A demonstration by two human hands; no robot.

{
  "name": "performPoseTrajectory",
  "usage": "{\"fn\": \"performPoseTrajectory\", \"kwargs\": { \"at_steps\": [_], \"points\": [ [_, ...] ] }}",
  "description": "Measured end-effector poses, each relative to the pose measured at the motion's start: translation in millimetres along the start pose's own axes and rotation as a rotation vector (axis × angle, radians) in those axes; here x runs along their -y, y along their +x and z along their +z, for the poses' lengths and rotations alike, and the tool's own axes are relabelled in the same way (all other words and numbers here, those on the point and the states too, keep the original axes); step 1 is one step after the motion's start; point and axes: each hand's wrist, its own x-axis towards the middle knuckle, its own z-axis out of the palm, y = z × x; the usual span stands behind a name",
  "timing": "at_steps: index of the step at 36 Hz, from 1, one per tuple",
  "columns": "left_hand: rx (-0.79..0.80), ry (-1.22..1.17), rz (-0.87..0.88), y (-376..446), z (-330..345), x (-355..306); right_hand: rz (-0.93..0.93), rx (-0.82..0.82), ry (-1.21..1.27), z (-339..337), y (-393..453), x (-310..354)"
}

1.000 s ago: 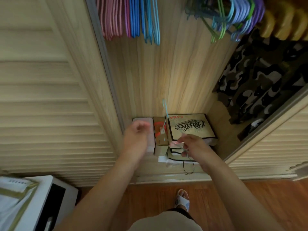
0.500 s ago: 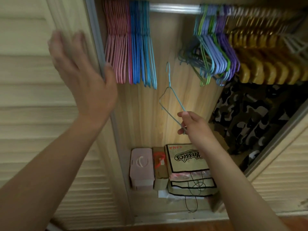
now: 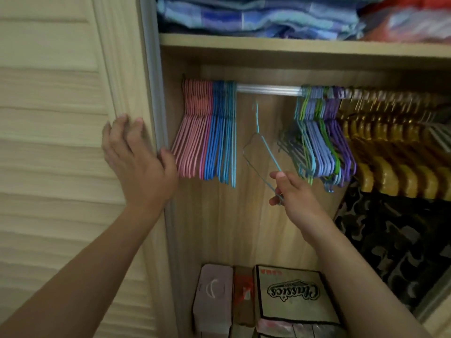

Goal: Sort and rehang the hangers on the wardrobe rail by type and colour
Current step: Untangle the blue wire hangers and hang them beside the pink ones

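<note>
Lifted higher since a moment ago, the light blue wire hanger (image 3: 262,152) now has its hook just below the bare stretch of wardrobe rail (image 3: 268,89), between the pink and blue hangers (image 3: 207,135) and the mixed bunch (image 3: 319,140). Against the louvred door (image 3: 61,142) the left hand (image 3: 139,162) rests flat, fingers spread. The right hand (image 3: 292,193) has its grip pinched on the hanger's lower corner.

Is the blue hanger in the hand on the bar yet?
No. The right hand holds the blue hanger with its hook below the rail.
</note>
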Motion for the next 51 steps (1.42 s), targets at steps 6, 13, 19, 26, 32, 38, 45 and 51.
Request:
{"fn": "performPoseTrajectory", "kwargs": {
  "at_steps": [6, 13, 19, 26, 32, 38, 45, 51],
  "points": [
    [-0.073, -0.014, -0.046, 72.2, -2.8, -23.3, -0.078, -0.077, 0.037, -6.7, 45.2, 24.4],
    [-0.089, 0.134, 0.048, 80.6, 10.9, -18.3, -0.068, -0.051, -0.088, 26.7, 92.0, 13.9],
    [-0.108, 0.142, 0.074, 79.9, 12.5, -18.8, -0.081, 0.042, -0.216, 68.9, 83.8, -23.8],
    [-0.113, 0.161, 0.072, 81.5, 14.1, -16.4, -0.185, 0.080, -0.194, 95.4, 79.4, -15.4],
    [-0.100, 0.179, 0.061, 80.5, 13.7, -16.9, -0.176, 0.105, -0.247, 93.4, 72.1, -15.0],
    [-0.077, 0.169, 0.041, 80.2, 13.6, -16.0, -0.444, -0.059, -0.504, 48.7, 49.4, -8.5],
    [-0.095, 0.122, 0.030, 77.7, 12.2, -20.4, -0.503, -0.375, -1.189, -40.1, 80.7, 10.5],
    [-0.102, 0.123, 0.028, 78.1, 12.9, -20.1, -0.316, -0.266, -1.489, -61.9, 87.3, 18.4]
  ]
}}
